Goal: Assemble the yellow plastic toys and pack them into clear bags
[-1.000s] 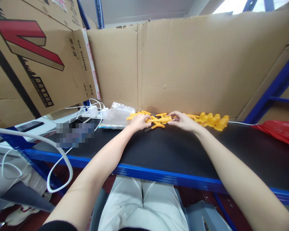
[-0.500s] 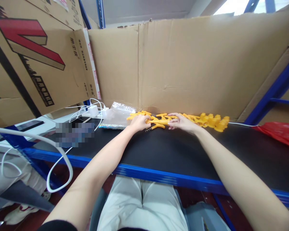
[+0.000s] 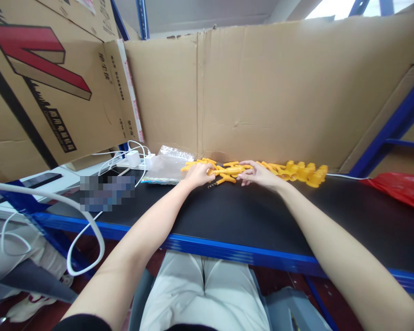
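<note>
My left hand (image 3: 199,175) is closed around the left end of a long yellow plastic corkscrew part (image 3: 227,171), whose round open mouth shows beside the fingers. At its other end, my right hand (image 3: 258,175) has thumb and fingers closed on it. The part lies level between both hands. Just below it, a yellow T-shaped corkscrew handle (image 3: 226,179) with a metal spiral (image 3: 212,185) rests on the black tabletop. More yellow handles (image 3: 200,162) lie behind my hands, partly hidden by them. Right of my right hand stand several yellow bell-shaped sleeves (image 3: 307,173).
A clear plastic bag (image 3: 167,168) lies left of the yellow parts, near white chargers (image 3: 134,158) and cables. A red bag (image 3: 400,186) sits at the right. Cardboard (image 3: 279,92) walls the back, and a blue rail (image 3: 227,248) edges the table.
The long yellow part has turned slightly between my hands, so its round mouth faces more toward me. Both hands stay in nearly the same place. The view has shifted slightly.
</note>
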`<action>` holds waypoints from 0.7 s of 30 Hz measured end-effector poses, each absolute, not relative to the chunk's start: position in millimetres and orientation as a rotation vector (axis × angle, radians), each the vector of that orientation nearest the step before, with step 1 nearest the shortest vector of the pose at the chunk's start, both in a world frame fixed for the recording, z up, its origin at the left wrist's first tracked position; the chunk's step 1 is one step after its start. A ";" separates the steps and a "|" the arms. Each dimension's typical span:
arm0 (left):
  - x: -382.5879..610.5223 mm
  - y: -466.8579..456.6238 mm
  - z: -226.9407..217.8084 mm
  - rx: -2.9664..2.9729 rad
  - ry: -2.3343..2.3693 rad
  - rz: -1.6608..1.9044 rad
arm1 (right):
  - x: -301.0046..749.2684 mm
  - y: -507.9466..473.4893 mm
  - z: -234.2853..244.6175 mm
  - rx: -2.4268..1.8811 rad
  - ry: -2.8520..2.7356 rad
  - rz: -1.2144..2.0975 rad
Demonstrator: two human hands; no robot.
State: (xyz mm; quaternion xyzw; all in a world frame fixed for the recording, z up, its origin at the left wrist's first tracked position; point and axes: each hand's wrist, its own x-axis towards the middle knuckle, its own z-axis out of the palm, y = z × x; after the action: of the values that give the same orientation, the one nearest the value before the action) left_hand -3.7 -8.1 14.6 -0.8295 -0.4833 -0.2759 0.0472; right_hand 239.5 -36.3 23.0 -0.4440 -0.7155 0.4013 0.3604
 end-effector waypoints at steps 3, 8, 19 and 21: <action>-2.7 -10.8 15.3 -2.546 -1.448 -0.860 | 241.7 -37.6 25.8 -1.139 -1.877 0.975; -1.4 -14.1 15.9 -2.568 -1.401 -0.868 | 236.4 -39.1 26.9 -1.248 -1.855 1.001; -1.4 -13.2 16.0 -2.533 -1.410 -0.870 | 240.8 -31.7 21.0 -1.209 -1.920 0.876; -1.6 -13.2 16.3 -2.524 -1.400 -0.879 | 239.7 -33.1 22.0 -1.185 -1.916 0.885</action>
State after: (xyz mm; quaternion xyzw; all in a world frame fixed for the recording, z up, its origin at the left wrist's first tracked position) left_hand -1.6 -13.2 16.3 -0.8350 -0.4632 -0.2906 0.0619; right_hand 239.7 -33.1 22.0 -0.4580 -0.7408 0.3421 0.3528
